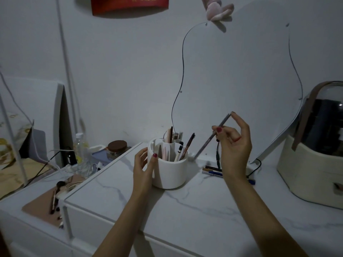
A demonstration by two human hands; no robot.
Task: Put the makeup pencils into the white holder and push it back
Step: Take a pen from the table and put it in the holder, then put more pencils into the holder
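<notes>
A round white holder point(171, 172) with inner compartments stands on the marble tabletop and holds several pencils and brushes. My left hand point(143, 165) grips its left wall, thumb on the rim. My right hand point(233, 143) is raised to the right of the holder and pinches a long grey makeup pencil point(208, 140), which slants down toward the table behind the holder. A few more makeup pencils point(212, 170) lie flat on the table below my right hand, partly hidden by my wrist.
A wavy-edged mirror point(241, 80) leans on the wall behind. A cream makeup case with a dark dome point(313, 160) stands at the right. A black cable and plug point(218, 156) hang behind the pencils. Left, a lower surface carries brushes point(55, 193), a bottle point(80, 153) and a jar point(117, 148).
</notes>
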